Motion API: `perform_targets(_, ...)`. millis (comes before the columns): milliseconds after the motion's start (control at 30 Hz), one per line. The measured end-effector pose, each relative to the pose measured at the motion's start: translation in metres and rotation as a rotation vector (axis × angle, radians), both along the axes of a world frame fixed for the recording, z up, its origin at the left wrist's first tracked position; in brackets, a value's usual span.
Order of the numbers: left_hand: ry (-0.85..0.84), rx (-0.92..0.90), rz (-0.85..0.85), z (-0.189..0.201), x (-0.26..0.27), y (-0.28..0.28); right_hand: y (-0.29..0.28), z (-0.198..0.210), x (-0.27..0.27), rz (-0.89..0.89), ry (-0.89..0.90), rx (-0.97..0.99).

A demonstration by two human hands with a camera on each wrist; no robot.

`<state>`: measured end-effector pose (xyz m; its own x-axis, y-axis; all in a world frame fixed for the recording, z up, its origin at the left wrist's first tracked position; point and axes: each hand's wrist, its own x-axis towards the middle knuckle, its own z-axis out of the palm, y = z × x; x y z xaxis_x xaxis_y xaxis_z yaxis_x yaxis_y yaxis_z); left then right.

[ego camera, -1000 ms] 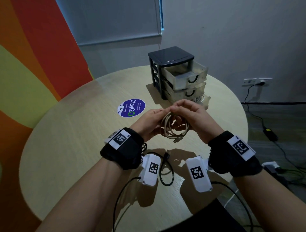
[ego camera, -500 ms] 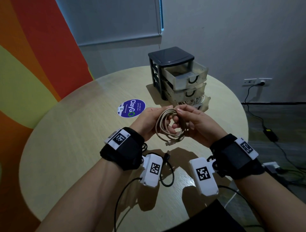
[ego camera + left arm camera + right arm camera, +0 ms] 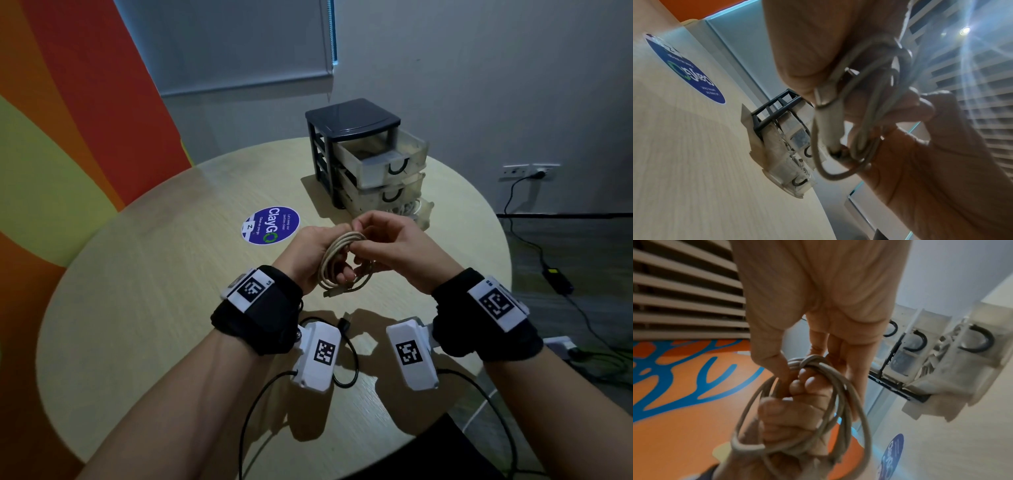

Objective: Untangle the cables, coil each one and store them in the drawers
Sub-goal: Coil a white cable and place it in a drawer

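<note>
Both grips clamped on one beige rubbery cable coil (image 3: pixel 337 262), left hand (image 3: pixel 310 255), right hand (image 3: pixel 394 245), round pale wood-grain worktop (image 3: pixel 154 291), three translucent plastic drawers (image 3: pixel 383 178) pulled out

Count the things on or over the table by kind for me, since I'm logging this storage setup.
Cables: 2, a beige cable coiled in both hands and a black cable on the table.
Drawer units: 1.
Round stickers: 1.
Total: 4.

two hands (image 3: pixel 346 253), two cables (image 3: pixel 337 260), three drawers (image 3: pixel 383 161)
</note>
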<state>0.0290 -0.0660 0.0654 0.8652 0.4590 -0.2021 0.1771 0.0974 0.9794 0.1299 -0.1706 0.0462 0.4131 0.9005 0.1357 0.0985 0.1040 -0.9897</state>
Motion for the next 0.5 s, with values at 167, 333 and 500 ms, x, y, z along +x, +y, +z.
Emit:
perform_targets(167, 0.015, 0.018, -0.033, 0.001, -0.001, 0.002, -0.002, 0.000, 0.006, 0.061, 0.110, -0.051)
perform_targets(333, 0.009, -0.011, -0.004, 0.001, 0.003, 0.007, -0.004, 0.005, 0.012, 0.104, 0.248, -0.058)
perform_targets(500, 0.000, -0.124, -0.044, 0.004, 0.010, 0.020, -0.004, 0.011, 0.022, -0.099, 0.263, -0.016)
